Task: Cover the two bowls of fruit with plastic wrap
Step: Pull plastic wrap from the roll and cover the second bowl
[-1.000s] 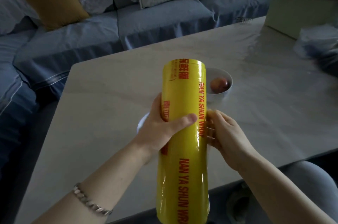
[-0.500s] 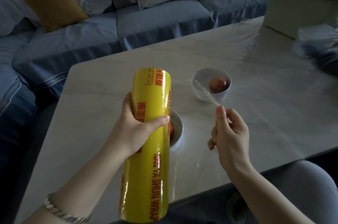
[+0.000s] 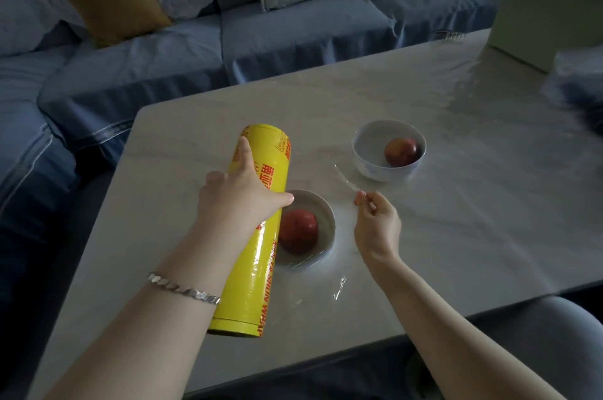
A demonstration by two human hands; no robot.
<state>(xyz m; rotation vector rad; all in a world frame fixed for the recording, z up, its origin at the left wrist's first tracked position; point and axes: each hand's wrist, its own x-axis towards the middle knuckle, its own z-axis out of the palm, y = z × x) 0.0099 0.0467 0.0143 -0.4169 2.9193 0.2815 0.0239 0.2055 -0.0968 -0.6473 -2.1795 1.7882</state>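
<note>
Our left hand [image 3: 238, 200] grips the wrap roll [image 3: 248, 285] just left of the near bowl [image 3: 327, 215]. Our right hand [image 3: 375, 226] pinches the film [image 3: 344, 179] just right of it.

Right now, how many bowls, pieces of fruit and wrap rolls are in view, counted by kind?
Bowls: 2, the far bowl and the near bowl
Fruit: 2, the far fruit and the near fruit
Wrap rolls: 1, the yellow roll
Total: 5
</note>
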